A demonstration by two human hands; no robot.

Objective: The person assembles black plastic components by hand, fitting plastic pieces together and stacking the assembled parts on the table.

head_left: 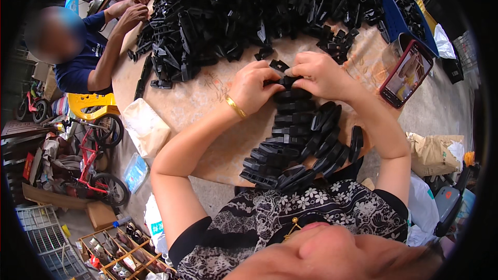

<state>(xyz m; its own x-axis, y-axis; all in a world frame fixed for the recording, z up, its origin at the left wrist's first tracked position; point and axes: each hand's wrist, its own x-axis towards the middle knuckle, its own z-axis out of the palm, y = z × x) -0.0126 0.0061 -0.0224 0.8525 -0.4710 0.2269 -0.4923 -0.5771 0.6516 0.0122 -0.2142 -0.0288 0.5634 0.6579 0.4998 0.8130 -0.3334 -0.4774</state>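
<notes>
Over the near part of the table (pixel 207 140), my left hand (pixel 252 87) and my right hand (pixel 319 77) meet at a small black plastic part (pixel 287 81). Each one pinches it between thumb and fingers, so much of its shape is covered. A gold bracelet circles my left wrist. Just beyond my fingertips lies another small black piece (pixel 279 65). Below my hands, similar black plastic parts (pixel 290 130) lie side by side in close rows reaching down to the table's near edge. A big heap of loose black parts (pixel 249 10) covers the far side.
At the left, a person in a dark blue shirt (pixel 83 72) has both hands at the heap's edge. A phone (pixel 407 74) leans at the table's right, near a blue tray (pixel 402 15). A white cloth-like item (pixel 146 127) rests at the left edge.
</notes>
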